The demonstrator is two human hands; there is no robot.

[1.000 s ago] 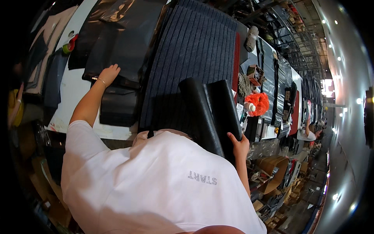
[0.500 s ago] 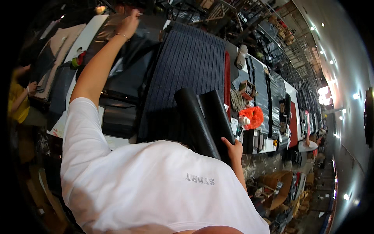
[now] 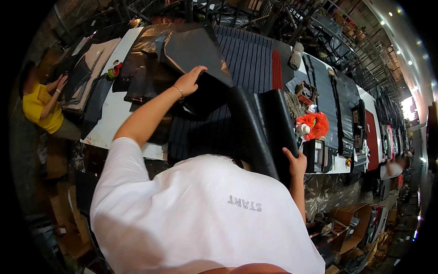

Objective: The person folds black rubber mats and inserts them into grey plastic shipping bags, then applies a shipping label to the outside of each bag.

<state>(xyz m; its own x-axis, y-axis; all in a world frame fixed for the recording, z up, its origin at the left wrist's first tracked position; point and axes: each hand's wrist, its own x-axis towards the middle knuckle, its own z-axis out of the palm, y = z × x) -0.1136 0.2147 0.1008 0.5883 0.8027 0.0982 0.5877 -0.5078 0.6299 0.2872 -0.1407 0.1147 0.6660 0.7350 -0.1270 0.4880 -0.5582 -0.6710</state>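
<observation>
My left hand (image 3: 189, 81) is closed on the edge of a dark sheet (image 3: 194, 48) whose grey face is turned up. The sheet lies partly over a navy ribbed mat (image 3: 248, 57) on the table. My right hand (image 3: 296, 162) grips the right edge of a black mat (image 3: 253, 128), which is bent into two long folds and leans against my front. The thumb is on top and the other fingers are mostly hidden. Whether the sheet and the black mat are joined, I cannot tell.
Brown-black plastic bags (image 3: 141, 89) lie left of the ribbed mat on the white table (image 3: 112, 109). A red strip (image 3: 277, 68), an orange-red bag (image 3: 315, 125) and small boxes stand right. A person in yellow (image 3: 45, 105) works at far left. Cartons (image 3: 353, 221) sit low right.
My left hand has come back toward me and to the right, drawing the dark sheet across the ribbed mat. My right hand keeps its hold on the black mat. The whole view has shifted.
</observation>
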